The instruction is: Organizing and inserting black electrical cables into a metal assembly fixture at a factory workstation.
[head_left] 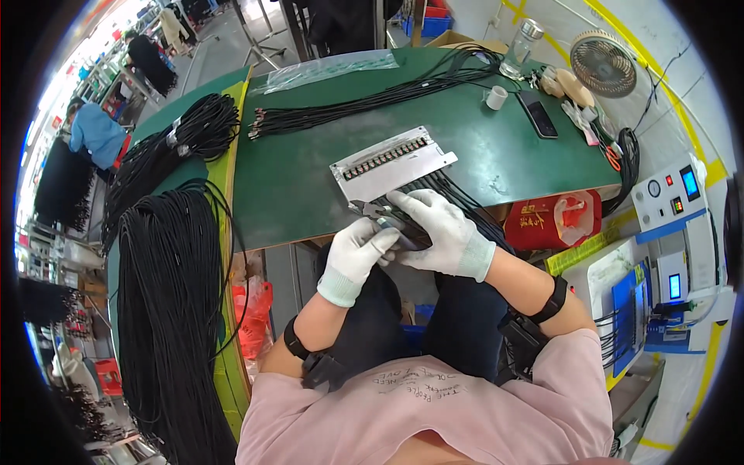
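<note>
Both of my hands wear white gloves and meet at the table's front edge, above my lap. My right hand (pixel 443 232) is closed around pliers (pixel 372 209), whose metal jaws stick out toward the left. Just beside it, my left hand (pixel 356 252) is closed, thumb and fingers pinched together close to the pliers' handles; what lies in its grip is hidden. Right beyond the hands a white fixture plate (pixel 364 184) lies on the table, bearing a row of small connector ends (pixel 387 159). Black cables (pixel 457 198) run from its right side, partly behind my right hand.
Coiled black cables (pixel 167 294) cover the table's left end. A row of cables (pixel 364 97) lies across the back of the green table (pixel 294 186). At the right are a phone (pixel 537 114), white cup (pixel 496 98), glass bottle (pixel 521 50), fan (pixel 603 63) and testing machine (pixel 673 194).
</note>
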A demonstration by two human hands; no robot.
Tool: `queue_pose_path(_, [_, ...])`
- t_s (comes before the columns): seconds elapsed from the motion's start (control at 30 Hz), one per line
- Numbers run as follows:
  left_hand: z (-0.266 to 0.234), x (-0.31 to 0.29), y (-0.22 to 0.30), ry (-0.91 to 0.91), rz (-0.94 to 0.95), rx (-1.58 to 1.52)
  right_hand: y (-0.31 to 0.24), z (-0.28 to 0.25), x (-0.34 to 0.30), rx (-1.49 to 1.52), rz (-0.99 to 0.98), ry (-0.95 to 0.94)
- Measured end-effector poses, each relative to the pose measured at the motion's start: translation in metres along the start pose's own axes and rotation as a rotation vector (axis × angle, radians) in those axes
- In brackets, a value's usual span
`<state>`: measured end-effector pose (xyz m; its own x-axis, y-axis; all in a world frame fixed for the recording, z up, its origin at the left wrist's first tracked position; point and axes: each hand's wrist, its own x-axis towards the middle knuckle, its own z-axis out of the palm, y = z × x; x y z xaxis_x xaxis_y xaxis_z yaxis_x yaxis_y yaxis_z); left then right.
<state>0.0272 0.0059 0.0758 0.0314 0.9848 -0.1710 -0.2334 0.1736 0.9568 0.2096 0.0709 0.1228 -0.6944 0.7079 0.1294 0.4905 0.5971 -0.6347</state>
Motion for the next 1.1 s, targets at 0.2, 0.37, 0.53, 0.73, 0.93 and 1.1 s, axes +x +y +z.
queue_pose_path(0.2, [-0.033, 0.016, -0.008, 0.373, 0.535, 0.526, 0.018, 0.0, 0.03, -0.282, -0.138, 0.094])
queue_pose_path(0.37, [-0.042, 0.024, -0.006, 0.35, 0.376, -0.105, 0.016, 0.005, 0.034, 0.974, 0.192, -0.355])
queue_pose_path(0.53, [-0.049, 0.018, -0.006, 0.001, 0.132, -0.356, 0.028, 0.007, 0.04, 1.46, 0.373, -0.847])
queue_pose_path(0.73, [-0.047, 0.022, -0.003, 0.083, 0.07, -0.216, 0.023, 0.015, 0.035, 1.61, 0.386, -0.75])
queue_pose_path(0.93, [-0.053, 0.026, -0.007, 0.116, 0.171, -0.339, 0.034, 0.012, 0.036, 1.458, 0.354, -0.686])
queue_pose_path(1.1, [-0.086, 0.019, -0.003, 0.231, 0.346, -0.545, 0.028, -0.002, 0.03, 1.126, 0.261, -0.608])
